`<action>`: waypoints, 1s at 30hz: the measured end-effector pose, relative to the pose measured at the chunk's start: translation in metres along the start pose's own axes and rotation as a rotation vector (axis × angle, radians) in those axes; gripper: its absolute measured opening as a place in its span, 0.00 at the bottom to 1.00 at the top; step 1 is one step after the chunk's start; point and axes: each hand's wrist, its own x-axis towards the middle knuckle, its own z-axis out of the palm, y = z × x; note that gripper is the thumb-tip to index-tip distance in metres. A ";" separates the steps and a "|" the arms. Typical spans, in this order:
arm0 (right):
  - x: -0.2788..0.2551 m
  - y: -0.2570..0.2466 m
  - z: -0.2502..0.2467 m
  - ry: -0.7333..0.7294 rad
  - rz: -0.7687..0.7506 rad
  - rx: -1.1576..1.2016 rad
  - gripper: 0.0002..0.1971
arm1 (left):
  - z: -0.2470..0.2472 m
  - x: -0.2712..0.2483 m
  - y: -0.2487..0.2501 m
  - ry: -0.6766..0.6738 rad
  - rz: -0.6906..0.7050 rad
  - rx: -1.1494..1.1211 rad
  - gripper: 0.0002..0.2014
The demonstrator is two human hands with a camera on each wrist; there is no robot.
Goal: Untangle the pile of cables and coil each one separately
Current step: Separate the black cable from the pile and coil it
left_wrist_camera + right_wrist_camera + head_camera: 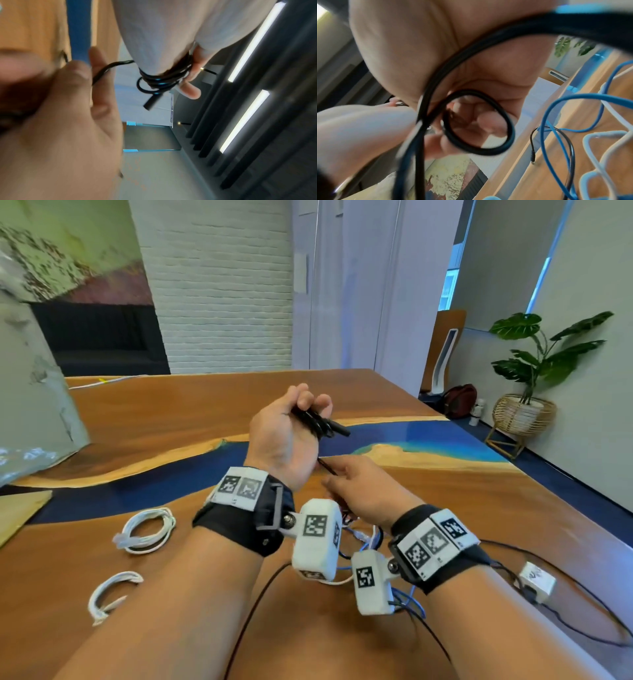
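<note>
My left hand [286,436] is raised above the table [171,412], palm turned toward me, fingers curled round a small black cable [320,421] wound in several loops about them. One plug end of it sticks out to the right past my fingers. In the left wrist view the loops sit bunched round the fingers, with the plug hanging below and a loose strand running off toward my other hand.

My right hand [364,491] sits just below and to the right of the left, close to its wrist, pinching the free strand of the same black cable between thumb and fingertips. The right wrist view shows the strand curving past the palm with one small loop; it is blurred.

Under my wrists lies the remaining tangle [368,537]: blue, white and thin black cables crossing one another on the wood.

Two white coils lie apart on the table to my left: one ring [145,530] farther out, another [109,594] nearer me.

A thin black lead runs to a white adapter [537,580] on the table's right side.
</note>
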 end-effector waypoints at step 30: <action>-0.013 -0.018 -0.067 0.112 -0.102 -0.443 0.09 | -0.027 -0.004 0.034 -0.484 -0.364 1.999 0.22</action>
